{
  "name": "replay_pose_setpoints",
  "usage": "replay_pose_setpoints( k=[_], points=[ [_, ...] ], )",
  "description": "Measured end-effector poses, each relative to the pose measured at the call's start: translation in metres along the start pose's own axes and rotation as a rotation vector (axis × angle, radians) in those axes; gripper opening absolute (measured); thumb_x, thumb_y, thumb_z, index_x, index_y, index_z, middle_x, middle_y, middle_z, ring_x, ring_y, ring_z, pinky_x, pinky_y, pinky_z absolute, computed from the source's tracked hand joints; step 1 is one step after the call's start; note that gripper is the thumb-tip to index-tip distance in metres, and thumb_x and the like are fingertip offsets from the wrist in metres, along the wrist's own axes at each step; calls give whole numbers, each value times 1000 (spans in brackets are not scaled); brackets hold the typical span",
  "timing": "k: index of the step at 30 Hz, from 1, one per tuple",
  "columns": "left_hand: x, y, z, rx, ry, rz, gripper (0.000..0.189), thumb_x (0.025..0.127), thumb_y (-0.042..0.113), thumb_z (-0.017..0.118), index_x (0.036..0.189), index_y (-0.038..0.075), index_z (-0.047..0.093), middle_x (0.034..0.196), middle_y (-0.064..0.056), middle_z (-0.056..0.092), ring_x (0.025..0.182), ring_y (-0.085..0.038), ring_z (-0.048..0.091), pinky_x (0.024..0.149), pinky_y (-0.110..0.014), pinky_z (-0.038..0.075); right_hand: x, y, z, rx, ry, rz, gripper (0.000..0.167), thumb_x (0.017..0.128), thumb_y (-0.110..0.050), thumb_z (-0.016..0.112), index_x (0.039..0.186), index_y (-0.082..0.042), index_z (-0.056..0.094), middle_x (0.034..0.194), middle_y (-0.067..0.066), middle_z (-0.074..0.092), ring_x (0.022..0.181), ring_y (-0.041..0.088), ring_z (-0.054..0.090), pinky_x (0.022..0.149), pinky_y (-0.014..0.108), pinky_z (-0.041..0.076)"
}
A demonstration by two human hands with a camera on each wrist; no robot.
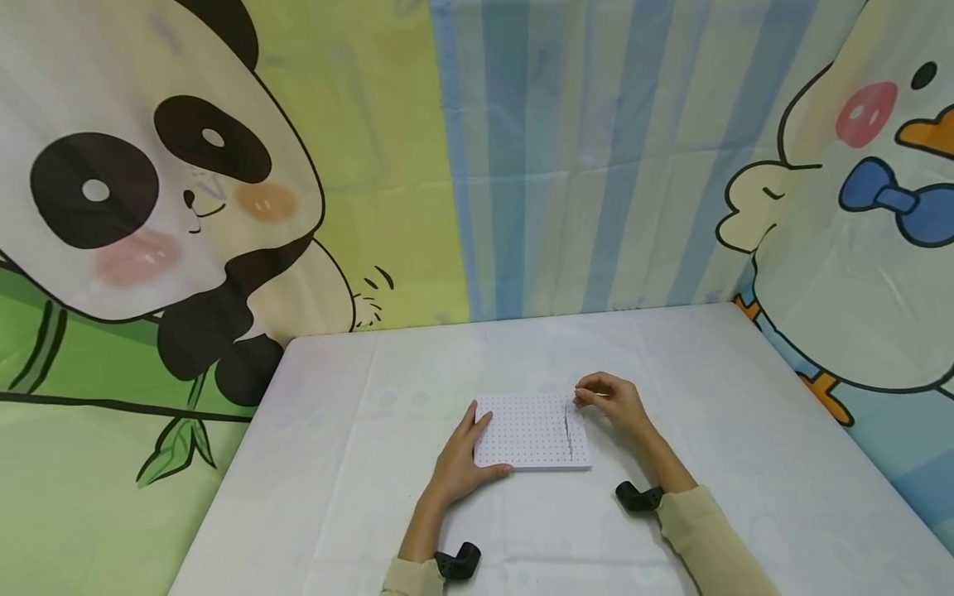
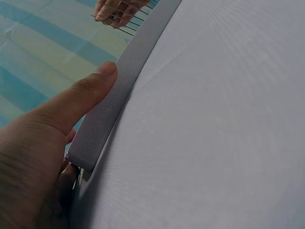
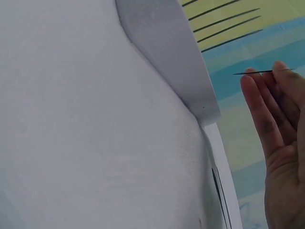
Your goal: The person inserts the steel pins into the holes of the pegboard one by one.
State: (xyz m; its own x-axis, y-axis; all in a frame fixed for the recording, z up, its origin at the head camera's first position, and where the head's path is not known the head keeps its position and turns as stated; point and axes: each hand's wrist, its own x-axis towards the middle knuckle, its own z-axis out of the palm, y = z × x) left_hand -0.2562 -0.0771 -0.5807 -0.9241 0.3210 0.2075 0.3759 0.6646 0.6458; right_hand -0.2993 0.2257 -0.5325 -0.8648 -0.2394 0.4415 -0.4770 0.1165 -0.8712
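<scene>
A white board (image 1: 522, 430) with a grid of small holes lies flat on the table. Near its right side several thin dark metal pins (image 1: 568, 434) stand in a row; in the right wrist view these pins (image 3: 228, 23) rise from the board's surface. My left hand (image 1: 458, 463) holds the board at its near left corner, thumb along the front side and fingers at the left edge. Above the board's far right corner, my right hand (image 1: 611, 401) pinches one thin pin (image 3: 257, 72) between thumb and fingertips, clear of the board.
A white cloth covers the table (image 1: 402, 372). In the right wrist view, thin dark rods (image 3: 219, 193) lie low beyond the board's corner. Behind stands a printed curtain (image 1: 358, 165) with cartoon animals. Black devices (image 1: 458, 563) are strapped to both wrists.
</scene>
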Motion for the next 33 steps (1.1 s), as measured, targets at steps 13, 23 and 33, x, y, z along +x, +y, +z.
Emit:
replay_pose_setpoints(
  k=[13,23,33],
  points=[
    [1,1,-1,-8,-4,-20,98,63,60,75,142,16,38,153,-5,14,137,-28,21,100,-51,31,-5,-14,20,-214,-35,-94,7,81,7,64,88,7,62,80,17,67,69,30,66,63,27,53],
    [0,0,0,-22,-10,-29,98,63,59,75,142,17,38,154,-3,13,137,-27,19,101,-50,30,-8,-13,22,-284,-13,-104,8,80,5,66,88,4,64,81,13,68,72,26,66,66,26,53],
    [1,1,0,-17,-8,-26,97,63,58,76,142,17,38,154,-4,13,137,-28,19,101,-50,30,-9,-10,24,-305,-27,-102,9,80,5,67,88,3,65,83,12,68,73,24,66,66,28,53]
  ],
)
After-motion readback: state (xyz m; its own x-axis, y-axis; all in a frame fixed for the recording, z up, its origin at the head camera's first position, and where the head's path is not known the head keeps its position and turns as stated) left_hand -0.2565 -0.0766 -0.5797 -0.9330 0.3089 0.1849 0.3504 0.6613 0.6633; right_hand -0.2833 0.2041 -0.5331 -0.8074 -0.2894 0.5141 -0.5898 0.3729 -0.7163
